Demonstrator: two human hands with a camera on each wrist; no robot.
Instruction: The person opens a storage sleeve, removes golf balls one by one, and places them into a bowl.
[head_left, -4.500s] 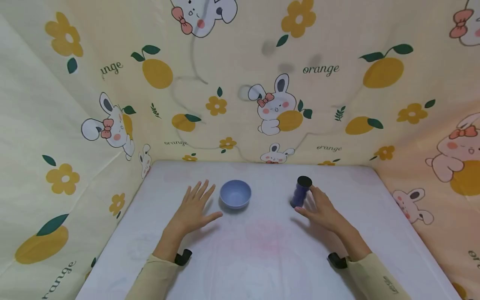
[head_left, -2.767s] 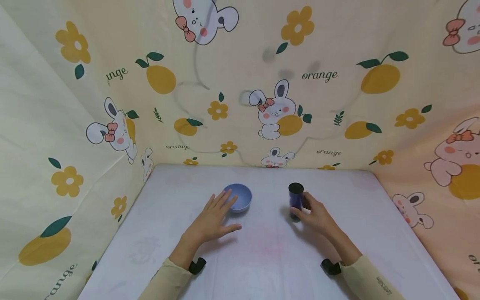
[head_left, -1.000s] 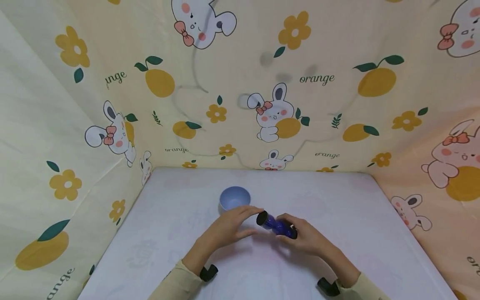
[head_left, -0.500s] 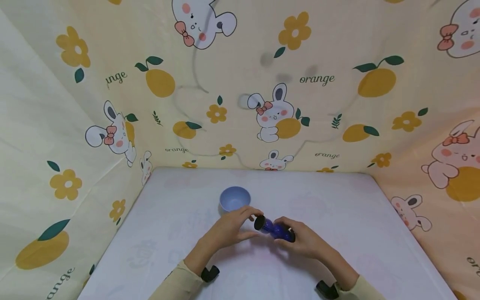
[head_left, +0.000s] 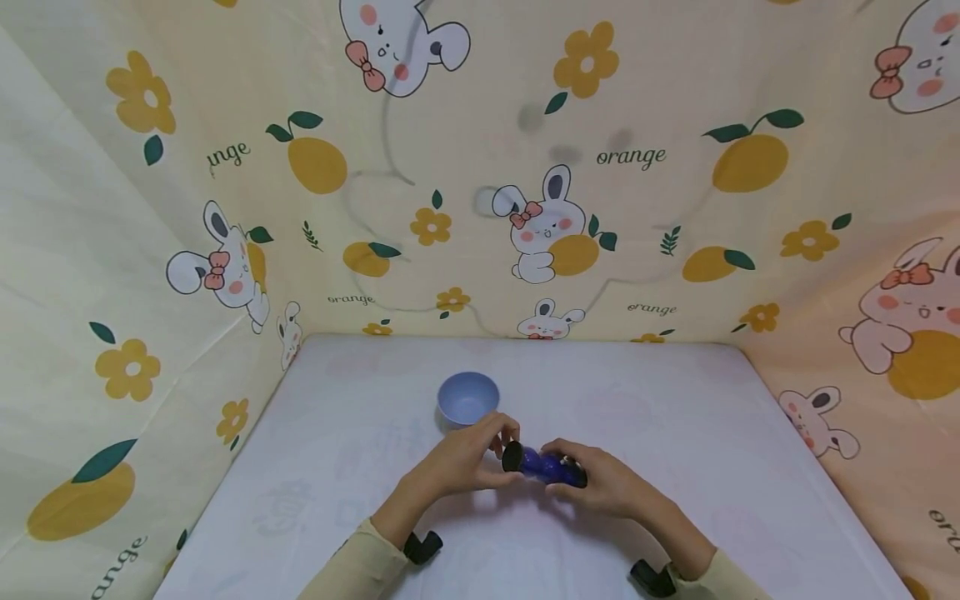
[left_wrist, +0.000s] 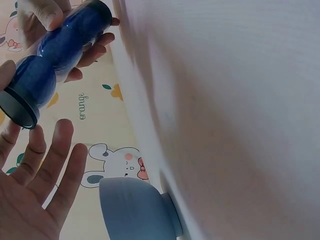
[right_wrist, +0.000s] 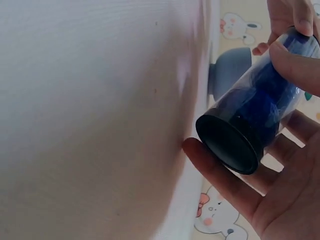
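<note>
A clear tube of blue balls point(head_left: 542, 465) with a black cap at each end is held tilted above the white table, between my two hands. My right hand point(head_left: 603, 479) grips its right end, the thumb lying along the side in the right wrist view. At the other end, my left hand point(head_left: 468, 458) pinches the black cap point(left_wrist: 20, 107) between thumb and fingertips; its other fingers point(left_wrist: 70, 170) are spread below the tube. Behind the left hand stands a light blue bowl point(head_left: 468, 400), upright on the table, untouched.
The white table point(head_left: 637, 392) reaches back to a cloth wall point(head_left: 465, 117) printed with rabbits, flowers and oranges. Similar cloth hangs at the left and right sides. A black wrist camera point(head_left: 423, 547) sits on the left wrist, another black camera point(head_left: 651, 578) on the right.
The tube was upright at the right; my right hand has brought it left and nearer, tilting it onto its side. My left hand has come from beside the bowl and taken hold of the cap.
</note>
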